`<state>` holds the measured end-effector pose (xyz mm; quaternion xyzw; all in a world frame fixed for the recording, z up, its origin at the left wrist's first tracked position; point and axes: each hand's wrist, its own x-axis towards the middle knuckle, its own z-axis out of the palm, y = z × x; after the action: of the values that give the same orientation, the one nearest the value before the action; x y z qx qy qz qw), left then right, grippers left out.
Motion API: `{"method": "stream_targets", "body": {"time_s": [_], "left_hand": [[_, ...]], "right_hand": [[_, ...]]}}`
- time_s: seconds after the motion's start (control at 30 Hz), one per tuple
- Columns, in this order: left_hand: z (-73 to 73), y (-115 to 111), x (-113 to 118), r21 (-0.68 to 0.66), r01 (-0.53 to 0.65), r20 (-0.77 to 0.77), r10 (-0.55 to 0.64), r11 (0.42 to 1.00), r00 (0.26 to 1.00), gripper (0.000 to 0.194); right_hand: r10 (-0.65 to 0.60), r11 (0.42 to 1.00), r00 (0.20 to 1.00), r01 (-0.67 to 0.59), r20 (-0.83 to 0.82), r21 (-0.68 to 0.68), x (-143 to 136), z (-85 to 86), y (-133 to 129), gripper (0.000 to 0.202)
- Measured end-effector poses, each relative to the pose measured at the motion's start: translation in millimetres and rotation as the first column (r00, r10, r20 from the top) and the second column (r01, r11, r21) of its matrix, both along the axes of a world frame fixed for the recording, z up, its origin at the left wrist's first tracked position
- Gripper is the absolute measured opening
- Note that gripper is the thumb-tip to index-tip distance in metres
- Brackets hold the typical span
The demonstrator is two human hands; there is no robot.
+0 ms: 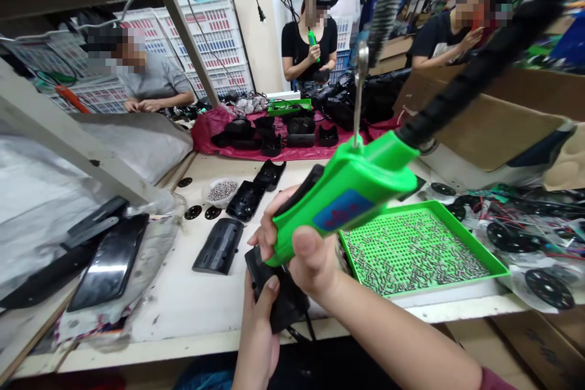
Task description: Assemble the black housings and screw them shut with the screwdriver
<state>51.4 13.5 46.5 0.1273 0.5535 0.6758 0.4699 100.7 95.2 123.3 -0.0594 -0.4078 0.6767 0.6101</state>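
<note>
My right hand [306, 250] is wrapped round a green electric screwdriver [342, 195], which hangs from a metal hook and spring and tilts down to the left. Its lower end meets a black plastic part [281, 295]; the tip is hidden. Below, my left hand [262, 317] grips that black part near the table's front edge, thumb on top. Left of my hands a black curved shell [219, 247] lies on the white table [183, 292]. To the right stands a green tray [498, 269] with many small screws.
Behind the hands are black housings [247, 200] and a bowl of small metal pieces [222, 191]. A glossy black panel [109, 262] lies at left, wires and black discs [548, 288] at right. Pink sheeting [205, 134] holds more parts. Three people work beyond. A shelf post [77, 128] slants at left.
</note>
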Motion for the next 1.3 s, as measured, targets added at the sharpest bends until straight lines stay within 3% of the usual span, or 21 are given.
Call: {"method": "stream_targets", "body": {"time_s": [0.23, 0.53, 0.8, 0.97, 1.07, 1.17, 1.3], "left_hand": [[4.7, 1, 1, -0.044, 0.031, 0.006, -0.031, 0.999, 1.000, 0.070], [7.9, 0, 2, -0.050, 0.069, 0.001, -0.069, 0.996, 0.998, 0.083], [7.0, 2, 4, 0.017, 0.024, -0.072, -0.022, 1.000, 0.997, 0.070], [4.7, 0, -1, -0.027, 0.065, 0.013, -0.065, 0.998, 0.998, 0.072], [3.7, 0, -2, 0.009, 0.048, 0.029, -0.048, 0.999, 0.998, 0.071], [0.6, 0, -3, 0.027, 0.030, 0.042, -0.031, 0.999, 0.999, 0.070], [-2.9, 0, -5, -0.014, 0.051, 0.006, -0.051, 0.999, 0.999, 0.073]], "right_hand": [[-0.037, 0.999, 0.996, 0.038, -0.080, 0.013, 7, -4.7, 5, 0.042], [-0.192, 0.981, 0.980, 0.193, -0.052, -0.001, 25, 9.8, 3, 0.046], [-0.027, 0.988, 0.997, 0.037, -0.072, 0.151, 15, -5.7, -2, 0.037], [-0.047, 0.998, 0.997, 0.049, -0.054, 0.035, 11, -3.3, 6, 0.038], [-0.055, 0.997, 0.991, 0.061, -0.121, 0.048, 4, -6.7, 2, 0.039], [0.006, 0.997, 0.992, 0.004, -0.124, 0.077, 0, -7.0, 1, 0.043], [0.118, 0.993, 0.993, -0.117, -0.004, 0.007, 3, 0.9, 12, 0.048]]}}
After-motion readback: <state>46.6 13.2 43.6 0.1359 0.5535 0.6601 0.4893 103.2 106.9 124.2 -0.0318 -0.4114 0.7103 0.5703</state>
